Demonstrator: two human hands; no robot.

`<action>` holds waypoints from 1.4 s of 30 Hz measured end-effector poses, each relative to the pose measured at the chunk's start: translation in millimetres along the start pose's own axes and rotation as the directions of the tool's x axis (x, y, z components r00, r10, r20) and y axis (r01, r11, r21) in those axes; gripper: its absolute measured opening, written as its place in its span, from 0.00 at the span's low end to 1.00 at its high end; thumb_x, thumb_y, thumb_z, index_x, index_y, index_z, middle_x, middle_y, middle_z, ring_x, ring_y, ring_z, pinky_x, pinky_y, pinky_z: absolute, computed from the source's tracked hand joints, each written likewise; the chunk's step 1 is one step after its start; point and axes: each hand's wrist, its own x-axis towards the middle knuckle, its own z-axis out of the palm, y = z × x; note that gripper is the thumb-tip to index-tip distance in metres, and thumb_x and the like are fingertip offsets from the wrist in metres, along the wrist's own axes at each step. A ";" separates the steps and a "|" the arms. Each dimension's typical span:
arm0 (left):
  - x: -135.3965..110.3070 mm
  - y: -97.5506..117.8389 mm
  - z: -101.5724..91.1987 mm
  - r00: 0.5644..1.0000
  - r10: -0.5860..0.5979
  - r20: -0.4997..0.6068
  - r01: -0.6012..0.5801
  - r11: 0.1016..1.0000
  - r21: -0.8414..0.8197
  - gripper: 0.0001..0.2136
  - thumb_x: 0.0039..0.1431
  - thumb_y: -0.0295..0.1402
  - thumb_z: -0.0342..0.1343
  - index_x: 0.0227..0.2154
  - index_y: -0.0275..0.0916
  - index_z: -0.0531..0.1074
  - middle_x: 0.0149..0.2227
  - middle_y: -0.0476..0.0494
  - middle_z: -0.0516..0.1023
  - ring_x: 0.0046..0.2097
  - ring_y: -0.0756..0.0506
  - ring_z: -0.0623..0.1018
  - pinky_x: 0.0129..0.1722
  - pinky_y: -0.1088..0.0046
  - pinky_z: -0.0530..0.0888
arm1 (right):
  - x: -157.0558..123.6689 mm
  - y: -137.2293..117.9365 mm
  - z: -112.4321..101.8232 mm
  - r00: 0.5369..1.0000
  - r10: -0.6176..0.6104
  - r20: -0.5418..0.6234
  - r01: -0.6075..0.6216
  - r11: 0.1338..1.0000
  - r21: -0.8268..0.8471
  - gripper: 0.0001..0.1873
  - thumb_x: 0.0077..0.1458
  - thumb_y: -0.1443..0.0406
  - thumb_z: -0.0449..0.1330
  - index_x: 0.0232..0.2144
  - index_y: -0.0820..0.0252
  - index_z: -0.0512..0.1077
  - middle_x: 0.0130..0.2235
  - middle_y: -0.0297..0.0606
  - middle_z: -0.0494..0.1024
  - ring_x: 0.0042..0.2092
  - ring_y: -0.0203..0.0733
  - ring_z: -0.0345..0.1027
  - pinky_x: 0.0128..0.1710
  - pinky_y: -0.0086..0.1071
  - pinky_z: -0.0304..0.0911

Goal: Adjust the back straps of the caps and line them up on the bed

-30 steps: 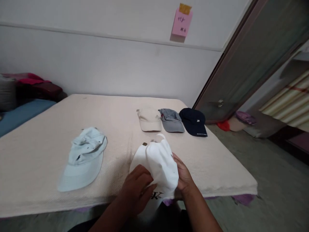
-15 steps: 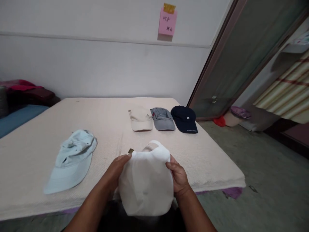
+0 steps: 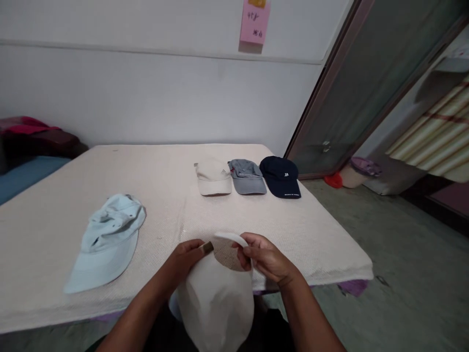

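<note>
1. White baseball cap [image 3: 216, 303] is held over the near edge of the mattress [image 3: 164, 186], crown towards the person and the back opening facing up and away.
2. Left hand [image 3: 185, 259] is pinched on the left end of the cap's back strap [image 3: 230, 238], thumb and fingertips right at the little dark buckle [image 3: 208, 248].
3. Right hand [image 3: 266, 256] has its fingers curled in, pinching the right end of that same strap, which arches up between the two hands.
4. So both hands are closed on the cap. It looks lifted clear of the mattress rather than resting on it.
5. On the near left part of the mattress lies a crumpled light blue cap [image 3: 106, 239], brim pointing at the near edge.
6. Near the far right corner of the mattress there's a neat row, brims towards the near edge: cream cap [image 3: 212, 172], grey cap [image 3: 247, 176], navy cap [image 3: 281, 177], each just beside the next.
7. A pink note [image 3: 254, 27] is stuck on the wall behind the mattress. Can't read the writing.
</note>
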 end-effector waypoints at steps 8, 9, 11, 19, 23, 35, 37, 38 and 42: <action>5.2 -5.5 5.8 0.998 -0.014 0.053 0.020 0.995 -0.100 0.08 0.50 0.37 0.59 0.25 0.36 0.72 0.21 0.51 0.71 0.20 0.53 0.66 0.21 0.78 0.60 | 14.7 5.2 2.2 0.983 -0.067 -0.173 0.090 0.987 0.132 0.14 0.57 0.58 0.55 0.28 0.64 0.69 0.18 0.27 0.60 0.17 0.25 0.44 0.18 0.24 0.41; 4.2 -4.2 5.8 0.998 -0.012 0.055 0.019 0.991 -0.131 0.08 0.51 0.37 0.58 0.25 0.36 0.72 0.20 0.51 0.71 0.20 0.53 0.66 0.21 0.78 0.59 | 15.0 5.5 3.6 0.988 -0.040 -0.149 0.058 0.991 0.119 0.15 0.57 0.57 0.54 0.27 0.64 0.67 0.17 0.25 0.58 0.16 0.25 0.42 0.17 0.24 0.39; 1.6 -1.1 5.9 0.999 0.003 0.046 0.006 0.980 -0.200 0.08 0.52 0.37 0.57 0.25 0.36 0.72 0.21 0.51 0.71 0.21 0.52 0.67 0.22 0.78 0.60 | 15.0 6.0 7.7 0.993 0.043 -0.108 -0.036 0.997 0.069 0.15 0.55 0.57 0.57 0.24 0.62 0.64 0.17 0.25 0.56 0.17 0.25 0.43 0.17 0.24 0.38; 0.2 1.0 7.6 1.000 0.017 0.021 -0.011 0.971 -0.240 0.09 0.48 0.36 0.59 0.20 0.38 0.69 0.19 0.52 0.68 0.20 0.52 0.64 0.22 0.76 0.60 | 18.0 7.5 19.9 0.988 0.155 -0.024 -0.157 0.975 -0.156 0.14 0.51 0.58 0.59 0.23 0.62 0.64 0.17 0.26 0.60 0.18 0.27 0.45 0.18 0.25 0.39; 1.4 0.3 7.8 0.999 0.007 0.042 0.002 0.977 -0.213 0.08 0.50 0.37 0.57 0.22 0.38 0.71 0.21 0.51 0.70 0.21 0.52 0.65 0.23 0.76 0.60 | 19.4 8.4 15.2 0.988 0.135 -0.074 -0.144 0.982 -0.122 0.14 0.51 0.58 0.60 0.23 0.61 0.64 0.17 0.25 0.58 0.18 0.27 0.46 0.19 0.26 0.39; 4.9 -5.4 8.3 0.999 -0.026 0.035 0.032 0.982 -0.187 0.09 0.49 0.36 0.59 0.22 0.37 0.72 0.20 0.51 0.70 0.21 0.53 0.65 0.22 0.77 0.59 | 18.2 8.2 13.0 0.991 0.126 -0.049 -0.133 0.977 -0.168 0.12 0.52 0.59 0.60 0.25 0.63 0.67 0.19 0.27 0.61 0.19 0.28 0.50 0.19 0.25 0.43; 5.5 -9.5 7.4 0.998 -0.037 0.049 0.045 0.984 -0.171 0.08 0.49 0.36 0.60 0.23 0.37 0.72 0.20 0.52 0.70 0.20 0.53 0.65 0.22 0.77 0.59 | 18.1 9.3 12.5 0.994 0.112 -0.017 -0.113 0.978 -0.175 0.12 0.51 0.59 0.60 0.26 0.64 0.68 0.20 0.28 0.63 0.20 0.28 0.51 0.19 0.25 0.45; 5.8 -11.9 6.7 0.996 -0.044 0.072 0.055 0.985 -0.161 0.07 0.49 0.36 0.60 0.23 0.37 0.73 0.20 0.52 0.70 0.20 0.54 0.64 0.22 0.77 0.59 | 18.1 10.0 12.2 0.994 0.106 -0.004 -0.105 0.980 -0.172 0.12 0.50 0.59 0.61 0.27 0.64 0.69 0.20 0.28 0.63 0.20 0.27 0.51 0.19 0.25 0.45; 5.7 -18.5 5.4 0.987 -0.048 0.156 0.070 0.988 -0.136 0.07 0.49 0.36 0.60 0.26 0.36 0.74 0.23 0.50 0.72 0.22 0.53 0.66 0.23 0.78 0.60 | 17.6 11.9 12.2 0.989 0.144 0.029 -0.138 0.976 -0.168 0.11 0.49 0.61 0.62 0.27 0.64 0.70 0.17 0.26 0.61 0.19 0.27 0.49 0.19 0.24 0.43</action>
